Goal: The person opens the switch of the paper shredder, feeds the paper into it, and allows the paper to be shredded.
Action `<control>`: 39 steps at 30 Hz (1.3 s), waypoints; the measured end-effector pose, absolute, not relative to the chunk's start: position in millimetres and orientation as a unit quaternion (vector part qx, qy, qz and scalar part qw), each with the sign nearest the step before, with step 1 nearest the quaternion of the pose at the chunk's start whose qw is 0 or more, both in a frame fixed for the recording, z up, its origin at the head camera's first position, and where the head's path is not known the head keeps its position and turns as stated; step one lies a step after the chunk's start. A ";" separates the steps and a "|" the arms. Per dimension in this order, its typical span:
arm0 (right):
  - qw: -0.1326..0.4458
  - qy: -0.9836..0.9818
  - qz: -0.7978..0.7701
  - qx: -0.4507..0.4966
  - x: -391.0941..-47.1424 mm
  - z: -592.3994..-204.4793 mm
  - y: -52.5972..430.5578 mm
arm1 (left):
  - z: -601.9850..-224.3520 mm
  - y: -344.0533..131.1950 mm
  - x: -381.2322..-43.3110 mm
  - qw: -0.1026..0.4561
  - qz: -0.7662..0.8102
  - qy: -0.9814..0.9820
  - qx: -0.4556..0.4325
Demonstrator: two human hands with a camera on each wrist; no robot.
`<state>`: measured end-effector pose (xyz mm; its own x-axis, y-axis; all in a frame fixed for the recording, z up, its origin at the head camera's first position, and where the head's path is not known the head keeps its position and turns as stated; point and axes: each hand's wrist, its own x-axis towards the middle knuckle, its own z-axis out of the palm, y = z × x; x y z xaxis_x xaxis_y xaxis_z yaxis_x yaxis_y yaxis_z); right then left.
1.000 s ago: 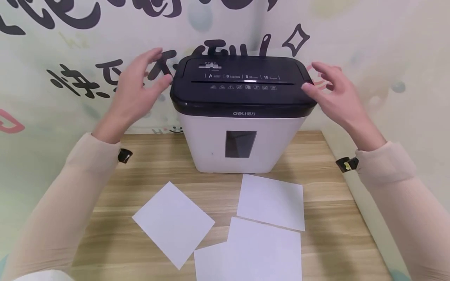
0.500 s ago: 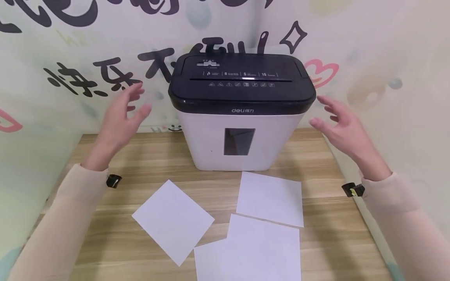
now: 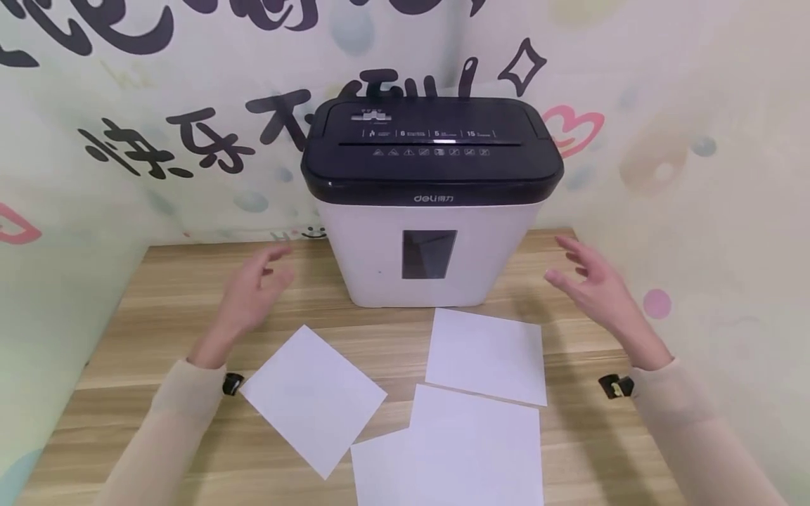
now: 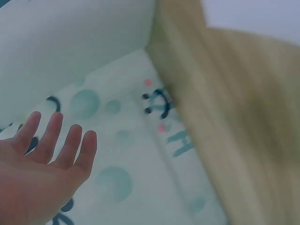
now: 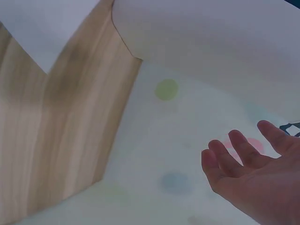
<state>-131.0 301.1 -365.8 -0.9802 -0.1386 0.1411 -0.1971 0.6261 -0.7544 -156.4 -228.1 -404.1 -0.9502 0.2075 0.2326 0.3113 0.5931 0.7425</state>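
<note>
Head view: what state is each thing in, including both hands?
Shredder: upright on the table
Black top: seated on the white body
Slot: no paper showing
Window: dark, contents not visible
Left sheet: flat, set cornerwise
Far right sheet: flat
Front paper: flat, sheet count unclear
Left hand: open, holding nothing
Right hand: open, holding nothing

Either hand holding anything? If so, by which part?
Nothing is held: the left hand and right hand are empty, touching neither the shredder nor the sheets.
</note>
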 end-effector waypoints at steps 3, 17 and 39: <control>0.016 -0.897 0.434 0.081 -123.7 -382.1 302.8 | -424.7 -224.7 -151.1 0.050 -0.425 -0.889 -0.160; -0.006 -0.913 0.402 0.069 -101.7 -417.2 310.6 | -456.0 -189.7 -130.5 0.005 -0.344 -0.917 -0.202; -0.024 -0.982 0.126 0.141 -78.8 -481.4 326.4 | -489.4 -99.4 -129.5 -0.014 -0.221 -0.891 -0.396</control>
<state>-78.8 326.4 -481.4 -0.9591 -0.2827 -0.0108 -0.2708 0.9285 -0.2541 -129.5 -99.4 -489.4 -0.6857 0.7123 0.1500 0.6996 0.5880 0.4060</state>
